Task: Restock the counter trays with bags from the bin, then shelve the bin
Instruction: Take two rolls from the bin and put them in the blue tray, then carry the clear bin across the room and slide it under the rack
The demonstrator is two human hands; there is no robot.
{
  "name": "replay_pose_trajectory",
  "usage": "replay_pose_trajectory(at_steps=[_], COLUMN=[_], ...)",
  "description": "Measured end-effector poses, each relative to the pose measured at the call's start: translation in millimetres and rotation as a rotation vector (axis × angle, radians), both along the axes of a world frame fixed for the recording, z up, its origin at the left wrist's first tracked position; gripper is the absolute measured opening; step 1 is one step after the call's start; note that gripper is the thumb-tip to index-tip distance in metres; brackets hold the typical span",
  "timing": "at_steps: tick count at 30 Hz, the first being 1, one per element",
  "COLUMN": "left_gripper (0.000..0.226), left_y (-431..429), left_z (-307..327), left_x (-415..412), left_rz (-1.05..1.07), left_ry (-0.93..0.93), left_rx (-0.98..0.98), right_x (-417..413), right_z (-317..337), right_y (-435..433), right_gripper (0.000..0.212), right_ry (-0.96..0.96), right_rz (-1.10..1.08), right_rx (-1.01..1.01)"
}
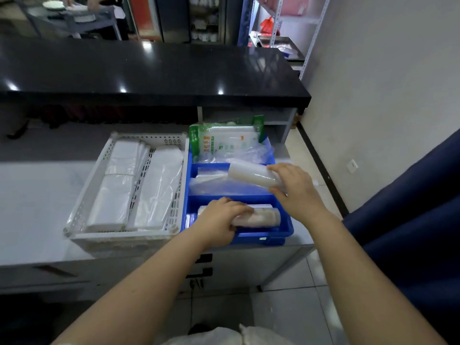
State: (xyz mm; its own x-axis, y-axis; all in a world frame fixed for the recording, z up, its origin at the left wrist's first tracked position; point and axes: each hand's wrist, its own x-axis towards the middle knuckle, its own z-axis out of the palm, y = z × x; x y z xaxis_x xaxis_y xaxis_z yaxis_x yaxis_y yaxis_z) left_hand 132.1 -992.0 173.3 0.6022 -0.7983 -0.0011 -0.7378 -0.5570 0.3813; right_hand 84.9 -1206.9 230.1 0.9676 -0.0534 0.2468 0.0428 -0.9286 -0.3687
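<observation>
Here, from the head view, the right hand (pixel 293 188) clamps one end of a translucent white roll of plastic bags (pixel 251 173), its long axis running leftward from the fingers over the blue divided plastic tray (pixel 286 231); the left hand (pixel 219 220) grips a wrapped beige roll (pixel 261 216) in the near compartment
</observation>
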Motion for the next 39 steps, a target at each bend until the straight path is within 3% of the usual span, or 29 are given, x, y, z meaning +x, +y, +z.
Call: replay_pose_trajectory(at_steps=[4, 13, 17, 21, 30, 39], left_gripper=[0.043, 0.038, 0.038, 0.035, 0.039, 0.042], left_y=[13, 86, 87, 98, 240, 485], left_z=[-1, 28, 32, 33, 58, 54], left_x=[-7, -14, -28, -43, -114, -283], left_rz=[0.095, 0.514, 0.577, 0.696, 1.191, 1.54], left_ry=[0.034, -0.193, -0.184, -0.193, -0.289, -0.358], left_rx=[-0.061, -0.136, -0.134, -0.163, -0.13, 0.021], right_x=[-5, 8, 8, 8, -2, -95], right_z=[-19, -56, -65, -45, 32, 12], right_y=[-1, 50, 63, 84, 282, 553], right_gripper=[0.05, 0.047, 0.044, 0.049, 0.035, 0.041], right_ry=[0.019, 0.137, 0.2, 0.142, -0.139, -0.19], right_rz=[0.029, 0.248, 0.293, 0.366, 0.802, 1.154], right_rx=[0.0, -0.095, -0.084, 0.013, 0.02, -0.168])
